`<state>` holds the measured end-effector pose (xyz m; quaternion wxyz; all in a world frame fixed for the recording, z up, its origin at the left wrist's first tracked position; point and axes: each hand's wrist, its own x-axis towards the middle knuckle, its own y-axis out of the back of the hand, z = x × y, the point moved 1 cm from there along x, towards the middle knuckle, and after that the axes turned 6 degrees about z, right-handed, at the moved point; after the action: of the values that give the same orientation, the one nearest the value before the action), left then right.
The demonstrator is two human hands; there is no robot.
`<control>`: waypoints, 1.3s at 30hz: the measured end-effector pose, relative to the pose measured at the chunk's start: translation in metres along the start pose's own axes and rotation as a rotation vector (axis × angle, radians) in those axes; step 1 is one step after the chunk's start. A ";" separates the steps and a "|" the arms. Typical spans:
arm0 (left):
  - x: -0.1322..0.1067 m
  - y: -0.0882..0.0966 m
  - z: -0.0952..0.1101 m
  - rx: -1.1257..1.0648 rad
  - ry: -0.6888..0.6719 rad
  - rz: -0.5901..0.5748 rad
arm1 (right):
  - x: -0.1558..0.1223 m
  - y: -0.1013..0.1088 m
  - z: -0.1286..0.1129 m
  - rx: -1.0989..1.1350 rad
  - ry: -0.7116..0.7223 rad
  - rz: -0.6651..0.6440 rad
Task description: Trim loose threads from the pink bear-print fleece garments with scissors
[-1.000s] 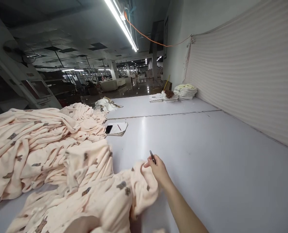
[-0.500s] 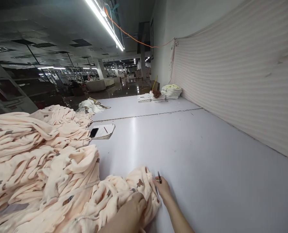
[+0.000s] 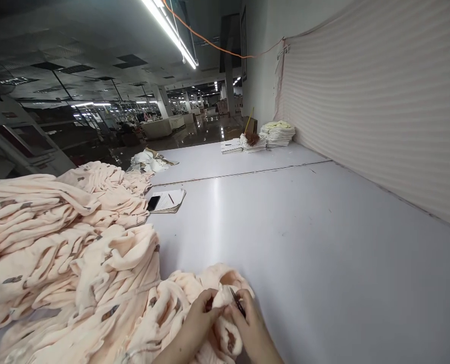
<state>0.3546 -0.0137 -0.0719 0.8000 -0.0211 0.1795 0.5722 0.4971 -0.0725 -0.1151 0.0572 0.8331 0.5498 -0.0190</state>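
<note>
Foremost, left hand (image 3: 200, 318): thumb and fingertips drawn together on a fold of pale pink cloth (image 3: 221, 297), the other fingers curled and partly hidden.
Right hand (image 3: 250, 321): just beside the left, its fingers closed around a dark pointed tool (image 3: 239, 304), with thumb and fingertips also against the cloth.
Dark pointed tool: tip directed up and slightly left, over the fold; whether its points are parted cannot be told.
Pale pink cloth: bunched at the near edge of the view, between and beneath the hands, a rounded opening at its far side.
Cloth heap (image 3: 69, 237): similar pale pink material, loosely folded, with small dark motifs, filling the left side of the table (image 3: 308, 247).
Notepad (image 3: 177, 198): beside the heap, a red pen (image 3: 171, 198) across its page and a black phone (image 3: 153, 203) at its left edge.
White stacks (image 3: 278, 135): at the table's far end, near the wall.
Striped curtain (image 3: 380, 116): pale, hung along the right side.
</note>
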 end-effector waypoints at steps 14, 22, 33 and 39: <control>-0.016 0.003 0.013 -0.426 0.105 -0.069 | 0.015 0.002 -0.029 -0.278 0.333 -0.088; -0.017 0.007 0.012 -0.382 0.076 -0.099 | 0.017 0.007 -0.042 -0.321 0.328 -0.137; -0.017 0.010 0.009 -0.190 -0.042 -0.123 | 0.017 0.006 -0.046 -0.291 0.317 -0.137; -0.019 0.011 0.012 -0.088 -0.096 -0.102 | 0.018 0.012 -0.041 -0.290 0.287 -0.130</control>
<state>0.3423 -0.0250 -0.0532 0.8340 -0.0380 0.1144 0.5385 0.5141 -0.0562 -0.0750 0.0962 0.7732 0.6018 0.1754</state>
